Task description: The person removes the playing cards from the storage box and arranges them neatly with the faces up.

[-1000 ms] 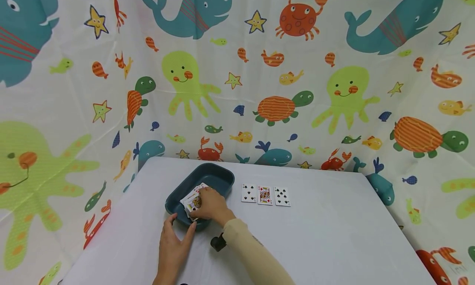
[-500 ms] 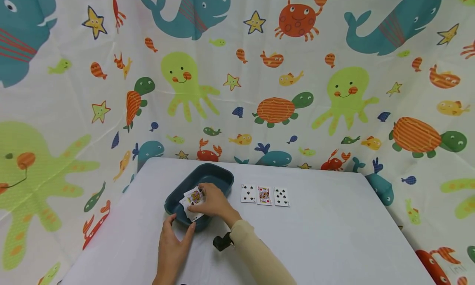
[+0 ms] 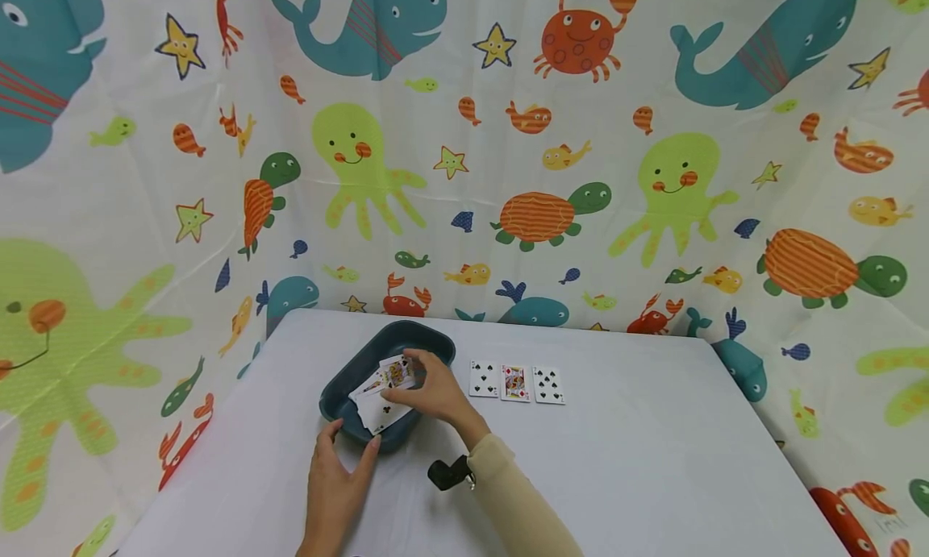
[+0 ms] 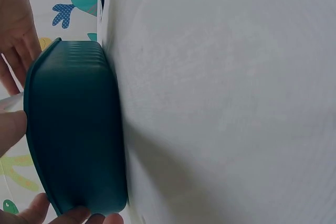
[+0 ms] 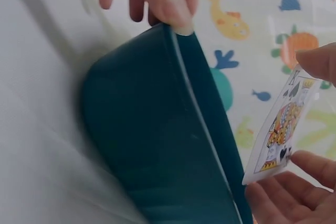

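The right hand is bare, with a light tan sleeve; a chunky black camera with a shiny bit sits by its cuff; the left hand is bare too.

"K" and spades on card

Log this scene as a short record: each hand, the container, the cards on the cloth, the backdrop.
Right hand: right hand holds the king of spades between thumb and fingers
Left hand: left hand holds the near end of the container, thumb at the rim
Container: teal container, on the table
Container contents: loose cards, overlapping
Row on cloth: black-pip card, diamond face card, another black-pip card
Table cover: white cloth
Backdrop: printed curtain with sea animals
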{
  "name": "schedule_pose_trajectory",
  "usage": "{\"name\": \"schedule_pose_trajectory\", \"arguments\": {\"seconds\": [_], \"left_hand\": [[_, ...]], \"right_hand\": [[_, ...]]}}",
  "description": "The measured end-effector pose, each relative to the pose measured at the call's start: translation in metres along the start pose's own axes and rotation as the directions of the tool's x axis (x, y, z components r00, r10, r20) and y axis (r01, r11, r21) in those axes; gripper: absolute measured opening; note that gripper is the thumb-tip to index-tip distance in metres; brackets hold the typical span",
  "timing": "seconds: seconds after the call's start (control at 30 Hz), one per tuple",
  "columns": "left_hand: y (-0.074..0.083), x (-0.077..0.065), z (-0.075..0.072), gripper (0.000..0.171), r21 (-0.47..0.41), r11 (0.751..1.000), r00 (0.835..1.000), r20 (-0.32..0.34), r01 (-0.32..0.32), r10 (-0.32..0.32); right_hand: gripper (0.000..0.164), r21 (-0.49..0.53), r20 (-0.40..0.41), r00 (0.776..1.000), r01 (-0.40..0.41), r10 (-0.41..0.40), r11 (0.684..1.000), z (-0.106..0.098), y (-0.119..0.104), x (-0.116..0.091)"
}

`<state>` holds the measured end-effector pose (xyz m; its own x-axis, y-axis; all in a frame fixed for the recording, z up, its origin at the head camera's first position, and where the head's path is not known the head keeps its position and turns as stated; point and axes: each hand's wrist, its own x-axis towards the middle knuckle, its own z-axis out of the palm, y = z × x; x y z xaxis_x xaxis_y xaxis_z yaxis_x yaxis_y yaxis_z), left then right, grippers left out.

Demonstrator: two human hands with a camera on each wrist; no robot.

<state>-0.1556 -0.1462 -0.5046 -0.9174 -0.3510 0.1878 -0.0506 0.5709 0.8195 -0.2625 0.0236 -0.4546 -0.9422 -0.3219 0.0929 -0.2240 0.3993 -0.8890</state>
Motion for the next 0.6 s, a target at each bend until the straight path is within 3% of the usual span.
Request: {"name": "schedule_pose_trajectory", "arguments": {"seconds": [0.37, 0.6], "left_hand": [[0.001, -0.001, 0.000, 0.074, -0.004, 1.000, 1.000, -0.005, -0.006, 0.006], [0.002, 0.000, -0.001, 0.074, 0.012, 0.999, 0.999, 0.022, 0.034, -0.034]], "right_hand": [[0.080, 0.108, -0.039, 0.999, 0.025, -0.020, 0.994, -0.023, 0.006, -0.012], [0.080, 0.149, -0.086, 0.996, 0.016, -0.003, 0.989, -0.039, 0.016, -0.021]]}}
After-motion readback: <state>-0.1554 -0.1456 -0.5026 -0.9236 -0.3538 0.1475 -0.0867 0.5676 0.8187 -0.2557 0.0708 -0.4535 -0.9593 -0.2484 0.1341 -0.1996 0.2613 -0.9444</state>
